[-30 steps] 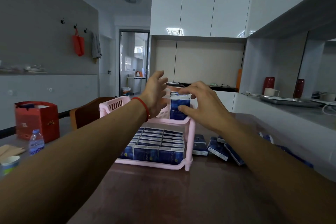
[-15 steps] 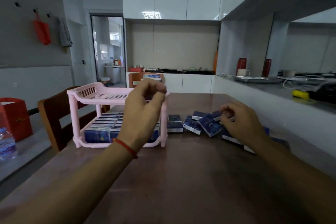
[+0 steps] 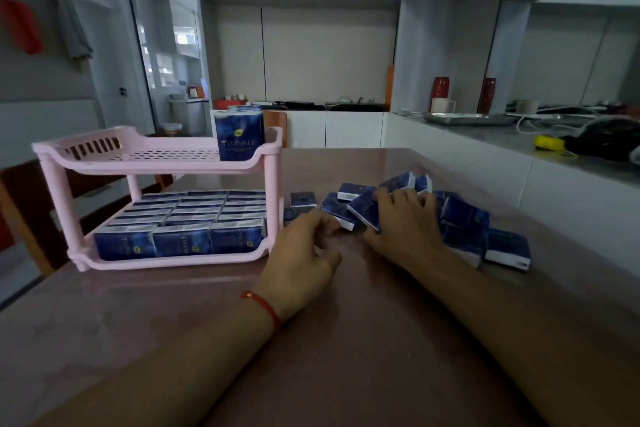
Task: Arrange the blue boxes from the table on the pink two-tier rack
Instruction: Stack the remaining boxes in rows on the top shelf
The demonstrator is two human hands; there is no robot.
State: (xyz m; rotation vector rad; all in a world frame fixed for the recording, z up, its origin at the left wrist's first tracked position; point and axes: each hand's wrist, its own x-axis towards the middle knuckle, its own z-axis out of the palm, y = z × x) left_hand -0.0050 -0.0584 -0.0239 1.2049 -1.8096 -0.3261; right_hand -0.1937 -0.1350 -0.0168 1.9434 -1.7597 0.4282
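Note:
The pink two-tier rack (image 3: 55,152) stands on the table at the left. Its lower tier is packed with several blue boxes (image 3: 181,241). One blue box (image 3: 238,135) stands upright at the right end of the top tier. Several loose blue boxes (image 3: 464,218) lie in a heap right of the rack. My right hand (image 3: 405,229) rests on the heap, thumb and fingers curled round a tilted blue box (image 3: 363,210). My left hand (image 3: 304,253), red string on its wrist, lies loosely curled beside it, fingertips at the edge of a flat blue box (image 3: 341,217).
The brown table (image 3: 346,340) stretches toward me. A white counter (image 3: 519,149) runs along the right with a metal tray, cups, red vases and cables. A wooden chair (image 3: 20,198) stands behind the rack on the left.
My left hand came down from in front of the rack to the table by the loose boxes. My right hand closed on a box in the heap. The view shifted right and down.

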